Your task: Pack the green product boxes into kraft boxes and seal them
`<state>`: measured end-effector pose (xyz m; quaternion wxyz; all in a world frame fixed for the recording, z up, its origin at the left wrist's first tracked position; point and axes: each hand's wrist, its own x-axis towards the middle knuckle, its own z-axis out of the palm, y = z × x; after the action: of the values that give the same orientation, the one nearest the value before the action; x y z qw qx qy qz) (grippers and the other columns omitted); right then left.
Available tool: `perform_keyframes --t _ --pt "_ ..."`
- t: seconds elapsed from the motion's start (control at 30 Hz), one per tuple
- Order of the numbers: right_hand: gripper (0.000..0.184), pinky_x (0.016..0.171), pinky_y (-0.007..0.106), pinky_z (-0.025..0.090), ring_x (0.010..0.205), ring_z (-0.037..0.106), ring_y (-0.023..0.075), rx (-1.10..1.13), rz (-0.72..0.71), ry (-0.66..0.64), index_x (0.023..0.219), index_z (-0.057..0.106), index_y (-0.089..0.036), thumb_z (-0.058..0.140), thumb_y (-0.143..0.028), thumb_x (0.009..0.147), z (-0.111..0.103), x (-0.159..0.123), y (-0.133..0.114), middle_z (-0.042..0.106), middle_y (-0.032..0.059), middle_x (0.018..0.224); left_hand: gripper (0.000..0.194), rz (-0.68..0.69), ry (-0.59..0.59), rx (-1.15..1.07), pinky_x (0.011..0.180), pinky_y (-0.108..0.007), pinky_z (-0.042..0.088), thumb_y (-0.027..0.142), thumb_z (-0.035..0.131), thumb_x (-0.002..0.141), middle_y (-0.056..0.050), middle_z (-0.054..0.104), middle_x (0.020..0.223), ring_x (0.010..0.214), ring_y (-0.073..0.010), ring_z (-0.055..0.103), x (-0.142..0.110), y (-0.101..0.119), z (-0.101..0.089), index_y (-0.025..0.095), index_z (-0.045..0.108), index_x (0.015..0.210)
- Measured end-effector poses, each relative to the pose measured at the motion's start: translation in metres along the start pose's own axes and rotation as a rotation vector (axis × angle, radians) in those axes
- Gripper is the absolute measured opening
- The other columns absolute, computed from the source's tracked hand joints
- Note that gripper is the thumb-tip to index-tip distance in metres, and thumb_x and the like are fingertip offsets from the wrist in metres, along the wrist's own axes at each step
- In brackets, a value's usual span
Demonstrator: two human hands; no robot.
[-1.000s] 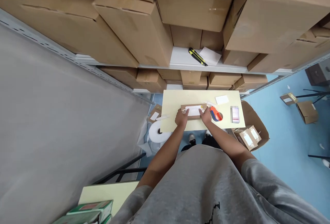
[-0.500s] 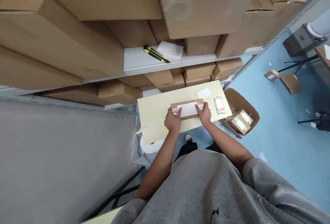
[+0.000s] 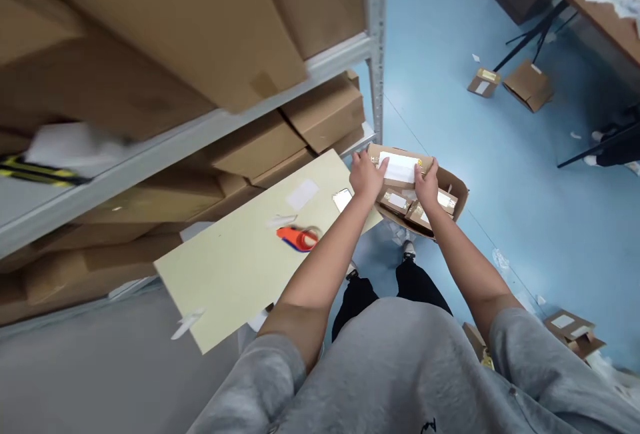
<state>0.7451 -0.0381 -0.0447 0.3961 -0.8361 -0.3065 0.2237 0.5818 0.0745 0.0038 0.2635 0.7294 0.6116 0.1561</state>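
Between my two hands is a small cardboard box (image 3: pixel 399 166) with a white label and shiny tape at its ends. My left hand (image 3: pixel 367 177) grips its left end, thumb on the label; my right hand (image 3: pixel 427 184) grips the right end. The box is over a larger open carton (image 3: pixel 459 187), in which several smaller labelled parcels (image 3: pixel 397 201) lie. To the left stands a pale yellow table (image 3: pixel 235 267). On it are an orange tape dispenser (image 3: pixel 299 239), a white slip of paper (image 3: pixel 303 194) and a phone-like flat object (image 3: pixel 343 199).
Metal shelving (image 3: pixel 200 129) packed with cardboard boxes runs along the left. A yellow-black utility knife (image 3: pixel 40 171) lies on a shelf. On the blue floor are loose cartons (image 3: pixel 528 85) and plastic scraps (image 3: pixel 500 259). A brown desk (image 3: pixel 600 11) stands at upper right.
Both hands have carried the labelled box from above the table rightward to over the open carton. The view has turned right, and the orange tape dispenser now shows on the table.
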Motion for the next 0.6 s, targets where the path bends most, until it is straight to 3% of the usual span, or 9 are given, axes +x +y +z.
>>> perform_keyframes --t 0.1,0.2,0.3,0.4,0.6 --pt "0.086 0.125 0.057 0.042 0.155 0.049 0.0350 0.019 0.058 -0.003 0.176 0.009 -0.019 0.044 -0.061 0.109 0.010 0.054 0.070 0.042 0.0248 0.173 0.068 0.012 -0.078 -0.054 0.118 -0.047 0.050 0.055 0.065 0.106 -0.023 0.056 0.155 0.145 -0.0405 0.058 0.042 0.020 0.095 0.018 0.044 0.158" --pt "0.088 0.127 0.058 0.039 0.157 0.044 0.0345 0.017 0.124 0.010 0.177 0.006 -0.018 0.045 -0.056 0.109 0.041 0.097 0.143 0.037 0.0269 0.172 0.061 -0.037 -0.165 -0.087 0.122 -0.044 0.046 0.047 0.065 0.108 -0.022 0.059 0.154 0.145 -0.0353 0.058 0.068 0.007 0.190 0.017 0.044 0.157" --pt "0.089 0.127 0.059 0.038 0.154 0.046 0.0360 -0.045 0.165 -0.001 0.178 0.006 -0.018 0.046 -0.056 0.109 0.090 0.131 0.222 0.042 0.0276 0.165 0.059 -0.111 -0.211 -0.049 0.125 -0.044 0.044 0.045 0.065 0.107 -0.022 0.057 0.155 0.148 -0.0346 0.055 0.084 -0.033 0.283 0.018 0.046 0.156" --pt "0.089 0.128 0.062 0.037 0.152 0.047 0.0379 -0.114 0.209 -0.035 0.178 0.004 -0.017 0.046 -0.054 0.109 0.152 0.159 0.303 0.045 0.0273 0.161 0.064 -0.165 -0.256 0.025 0.129 -0.049 0.040 0.045 0.068 0.105 -0.024 0.052 0.157 0.153 -0.0387 0.049 0.103 -0.087 0.374 0.016 0.047 0.158" --pt "0.094 0.127 0.070 0.035 0.151 0.048 0.0442 -0.093 0.395 -0.028 0.178 -0.004 -0.014 0.049 -0.042 0.106 0.274 0.193 0.450 0.039 0.0302 0.162 0.080 -0.123 -0.377 0.052 0.134 -0.051 0.033 0.037 0.073 0.103 -0.025 0.042 0.169 0.163 -0.0407 0.037 0.144 -0.196 0.536 0.015 0.034 0.169"
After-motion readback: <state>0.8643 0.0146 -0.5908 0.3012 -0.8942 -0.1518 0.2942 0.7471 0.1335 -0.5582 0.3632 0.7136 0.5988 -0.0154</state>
